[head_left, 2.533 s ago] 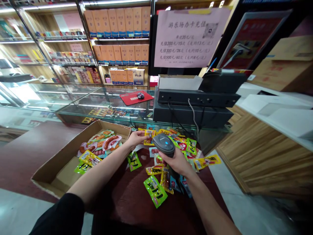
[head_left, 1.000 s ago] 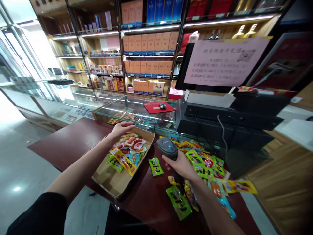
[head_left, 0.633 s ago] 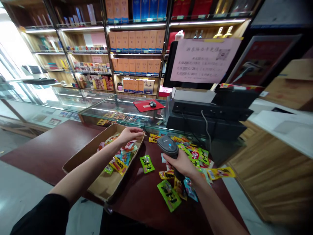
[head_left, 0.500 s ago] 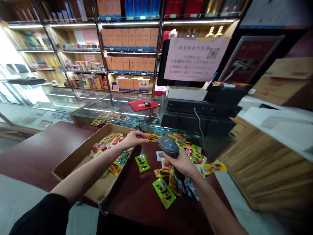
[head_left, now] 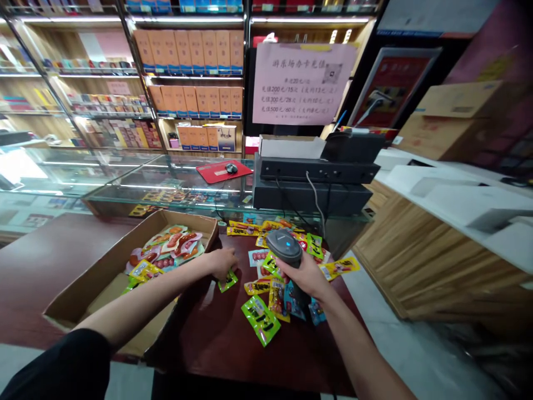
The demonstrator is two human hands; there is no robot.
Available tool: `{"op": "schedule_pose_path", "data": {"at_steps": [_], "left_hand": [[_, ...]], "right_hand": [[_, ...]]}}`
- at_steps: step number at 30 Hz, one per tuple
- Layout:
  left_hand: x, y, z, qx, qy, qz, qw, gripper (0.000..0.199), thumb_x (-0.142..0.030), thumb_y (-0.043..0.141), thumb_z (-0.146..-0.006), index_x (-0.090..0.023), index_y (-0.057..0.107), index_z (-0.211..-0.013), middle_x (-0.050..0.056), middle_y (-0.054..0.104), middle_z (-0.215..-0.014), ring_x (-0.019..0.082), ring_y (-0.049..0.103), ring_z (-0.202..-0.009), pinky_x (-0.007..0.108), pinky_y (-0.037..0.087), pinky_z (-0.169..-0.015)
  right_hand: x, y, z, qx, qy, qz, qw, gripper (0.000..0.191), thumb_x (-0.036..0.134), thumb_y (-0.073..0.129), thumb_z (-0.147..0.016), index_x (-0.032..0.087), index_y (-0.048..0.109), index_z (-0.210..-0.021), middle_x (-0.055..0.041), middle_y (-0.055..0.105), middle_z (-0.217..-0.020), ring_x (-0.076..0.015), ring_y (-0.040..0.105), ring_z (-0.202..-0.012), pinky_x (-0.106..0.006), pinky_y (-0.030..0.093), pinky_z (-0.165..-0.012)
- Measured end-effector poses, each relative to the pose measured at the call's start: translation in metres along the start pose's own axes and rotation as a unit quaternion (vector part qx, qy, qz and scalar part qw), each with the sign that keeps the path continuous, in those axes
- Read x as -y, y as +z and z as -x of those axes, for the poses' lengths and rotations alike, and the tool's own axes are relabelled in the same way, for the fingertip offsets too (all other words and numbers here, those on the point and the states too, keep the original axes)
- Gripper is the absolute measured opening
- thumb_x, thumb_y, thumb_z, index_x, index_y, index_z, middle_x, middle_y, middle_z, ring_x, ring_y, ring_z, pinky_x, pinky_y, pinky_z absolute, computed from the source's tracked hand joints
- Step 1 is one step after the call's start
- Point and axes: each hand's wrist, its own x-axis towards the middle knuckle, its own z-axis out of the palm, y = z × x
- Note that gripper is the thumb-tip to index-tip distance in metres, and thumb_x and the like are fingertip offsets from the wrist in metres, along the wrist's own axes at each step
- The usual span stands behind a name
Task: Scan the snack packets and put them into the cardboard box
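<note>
My left hand [head_left: 224, 263] reaches down beside the box, its curled fingers on a small green snack packet [head_left: 227, 282] lying on the dark red table. The fingertips are partly hidden. In my right hand [head_left: 308, 275] is a grey handheld barcode scanner [head_left: 284, 247], its head tilted toward the left and a small blue light showing on top. Beneath and around the scanner lies a pile of snack packets in yellow, green and blue. A larger green packet [head_left: 261, 320] rests at the near side of that pile.
An open cardboard box [head_left: 83, 278] with sausage-like snack packets [head_left: 172, 244] stands at the left. Behind the table are a glass display counter, a red mouse pad [head_left: 220, 171] with a mouse, and a black cash drawer [head_left: 312, 191] with cables. A wooden cabinet [head_left: 400, 250] stands at the right.
My left hand has come down and nearer from above the table by the box to the small green packet. My right hand still holds the scanner. The whole view has shifted slightly.
</note>
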Motion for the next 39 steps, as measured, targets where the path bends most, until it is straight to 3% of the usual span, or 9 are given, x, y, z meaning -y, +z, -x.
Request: {"op": "schedule_pose_path", "data": {"at_steps": [6,10,12,14,19,22,26,32,39], "left_hand": [[-0.001,-0.007,-0.033,0.032,-0.033,0.074,0.996,0.042,-0.031,0.082,-0.042,-0.022,0.064,-0.079,0.003,0.066,-0.08,0.024,0.061,-0.079,0.03,0.042,-0.073],[0.014,0.002,-0.061,-0.138,-0.054,0.247,0.958,0.042,-0.033,0.083,-0.038,-0.02,0.063,-0.072,0.001,0.064,-0.07,0.021,0.059,-0.068,0.026,0.042,-0.062],[0.019,0.006,-0.07,-0.232,-0.063,0.356,0.903,0.04,-0.035,0.082,-0.043,-0.019,0.061,-0.073,0.0,0.063,-0.068,0.018,0.058,-0.067,0.024,0.042,-0.061],[0.021,0.007,-0.073,-0.29,-0.062,0.479,0.826,0.038,-0.036,0.08,-0.05,-0.017,0.06,-0.076,-0.001,0.063,-0.068,0.016,0.059,-0.066,0.024,0.044,-0.062],[0.016,-0.004,-0.065,-0.314,-0.067,0.708,0.629,0.052,-0.033,0.084,-0.05,-0.016,0.062,-0.094,0.002,0.066,-0.078,0.014,0.062,-0.067,0.025,0.048,-0.061],[0.013,-0.009,-0.061,-0.285,-0.075,0.77,0.565,0.045,-0.031,0.085,-0.049,-0.012,0.066,-0.086,0.004,0.067,-0.077,0.014,0.063,-0.066,0.025,0.05,-0.06],[0.011,-0.011,-0.06,-0.3,-0.084,0.809,0.498,0.036,-0.024,0.085,-0.051,-0.01,0.067,-0.078,0.005,0.068,-0.076,0.015,0.065,-0.067,0.027,0.055,-0.063],[0.02,-0.016,-0.058,-0.344,-0.1,0.821,0.445,0.03,-0.019,0.081,-0.06,-0.011,0.066,-0.085,0.009,0.069,-0.088,0.018,0.067,-0.078,0.03,0.059,-0.066],[0.026,-0.011,-0.062,-0.354,-0.082,0.823,0.436,0.029,-0.018,0.082,-0.059,-0.011,0.066,-0.083,0.008,0.068,-0.085,0.018,0.067,-0.076,0.032,0.06,-0.066]], "right_hand": [[-0.011,-0.005,-0.014,0.014,0.008,0.005,1.0,0.025,0.041,0.066,-0.075,0.018,0.059,-0.081,0.0006,0.059,-0.054,-0.0136,0.054,-0.044,-0.026,0.045,-0.045],[-0.011,-0.002,-0.023,0.026,-0.006,0.022,0.999,0.025,0.043,0.065,-0.075,0.018,0.059,-0.073,-0.0001,0.06,-0.052,-0.0148,0.056,-0.045,-0.027,0.046,-0.048],[-0.011,0.001,-0.025,0.018,-0.012,0.02,1.0,0.026,0.044,0.065,-0.074,0.019,0.059,-0.072,0.0,0.06,-0.052,-0.0145,0.055,-0.045,-0.027,0.045,-0.048],[-0.013,0.004,-0.026,0.002,-0.011,0.016,1.0,0.027,0.044,0.066,-0.072,0.019,0.061,-0.076,0.0001,0.061,-0.053,-0.0148,0.054,-0.047,-0.027,0.045,-0.049],[-0.014,0.007,-0.022,-0.011,0.005,0.002,1.0,0.028,0.044,0.068,-0.07,0.018,0.061,-0.08,0.0,0.061,-0.055,-0.0145,0.054,-0.048,-0.027,0.045,-0.049],[-0.013,0.006,-0.018,-0.012,0.006,0.002,1.0,0.028,0.044,0.067,-0.071,0.018,0.061,-0.08,0.0008,0.06,-0.055,-0.0134,0.053,-0.047,-0.026,0.045,-0.05],[-0.015,0.007,-0.012,-0.017,0.013,0.005,1.0,0.033,0.044,0.065,-0.073,0.016,0.062,-0.091,0.0012,0.06,-0.055,-0.0137,0.053,-0.046,-0.027,0.044,-0.049],[-0.024,0.012,-0.01,-0.011,0.0,0.008,1.0,0.03,0.045,0.066,-0.072,0.019,0.062,-0.088,0.0006,0.062,-0.056,-0.0158,0.057,-0.049,-0.027,0.046,-0.05],[-0.03,0.015,-0.009,0.021,-0.008,0.01,1.0,0.025,0.045,0.062,-0.077,0.02,0.057,-0.077,0.0012,0.06,-0.057,-0.014,0.056,-0.046,-0.026,0.046,-0.049]]}}
